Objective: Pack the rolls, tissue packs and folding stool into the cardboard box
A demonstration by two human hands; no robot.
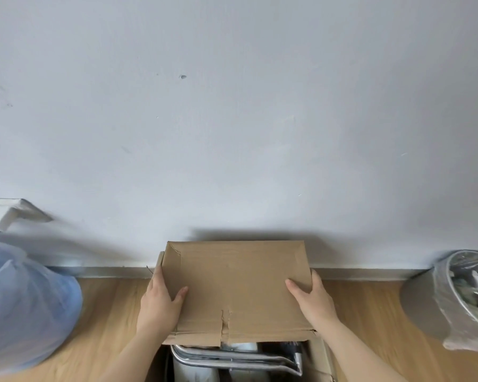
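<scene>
The wall (232,106) stands directly beyond both grips, and the wooden floor (108,326) lies beneath them. A blue bag (25,312) sits well outboard of the left grip (160,299); a lined bin (458,299) sits well outboard of the right grip (313,297). The cardboard box (319,354) rests on the floor below the grips. Each grip clasps one side edge of the flap (235,285), thumb on top, probably so that the flap folds down level. Under the flap, nearer than the grips, the folding stool (232,357) lies inside the box above a white shape (193,374), probably a roll. Packing appears nearly complete.
</scene>
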